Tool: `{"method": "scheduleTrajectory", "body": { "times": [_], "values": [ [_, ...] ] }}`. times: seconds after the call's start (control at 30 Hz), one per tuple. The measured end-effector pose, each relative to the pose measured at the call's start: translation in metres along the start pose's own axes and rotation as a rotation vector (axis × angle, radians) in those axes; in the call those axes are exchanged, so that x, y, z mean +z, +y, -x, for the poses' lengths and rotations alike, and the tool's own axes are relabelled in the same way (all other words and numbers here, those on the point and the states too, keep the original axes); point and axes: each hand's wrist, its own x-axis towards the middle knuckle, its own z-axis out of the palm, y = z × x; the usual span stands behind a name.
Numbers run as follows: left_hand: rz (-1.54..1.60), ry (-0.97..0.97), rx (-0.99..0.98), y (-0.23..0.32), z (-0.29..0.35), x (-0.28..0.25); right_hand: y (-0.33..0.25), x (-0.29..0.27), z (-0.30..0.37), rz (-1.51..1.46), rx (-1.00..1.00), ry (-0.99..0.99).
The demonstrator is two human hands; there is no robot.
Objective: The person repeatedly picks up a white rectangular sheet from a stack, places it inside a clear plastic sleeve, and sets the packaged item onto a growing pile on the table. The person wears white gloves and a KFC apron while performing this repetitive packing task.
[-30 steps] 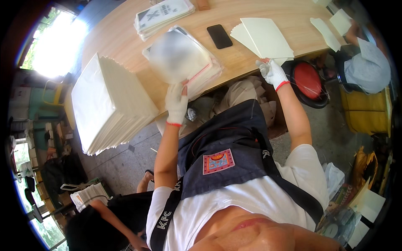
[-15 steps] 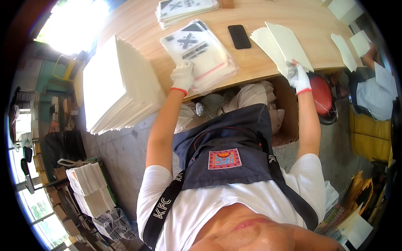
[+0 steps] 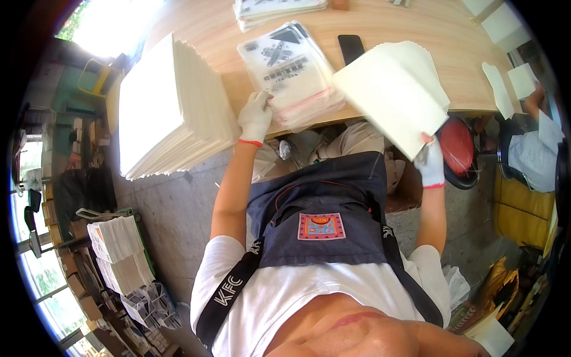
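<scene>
Paper sheet (image 3: 386,98), cream, tilts over a fanned stack (image 3: 431,68) on the table (image 3: 410,24) in our head view; our right hand (image 3: 430,159) pinches its near corner, likely to spare its face. It hides one end of a black phone (image 3: 351,47). Our left hand (image 3: 256,116) curls at printed plastic bags (image 3: 288,68), grip unclear. A tall paper stack (image 3: 151,104) crowds the left.

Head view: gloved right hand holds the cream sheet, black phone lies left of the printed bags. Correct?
Phone's side is wrong: the head view shows the black phone right of the printed bags. The gloved right hand does hold the cream sheet.
</scene>
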Motion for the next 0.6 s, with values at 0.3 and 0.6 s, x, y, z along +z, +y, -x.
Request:
{"method": "scheduleTrajectory", "body": {
  "times": [0.3, 0.6],
  "values": [
    [0.022, -0.031, 0.064, 0.005, 0.007, 0.001, 0.073, 0.05, 0.051, -0.155, 0.335, 0.04],
    [0.298, -0.062, 0.124, -0.001, 0.013, 0.0, 0.086, 0.053, 0.054, -0.221, 0.424, 0.05]
  ]
}}
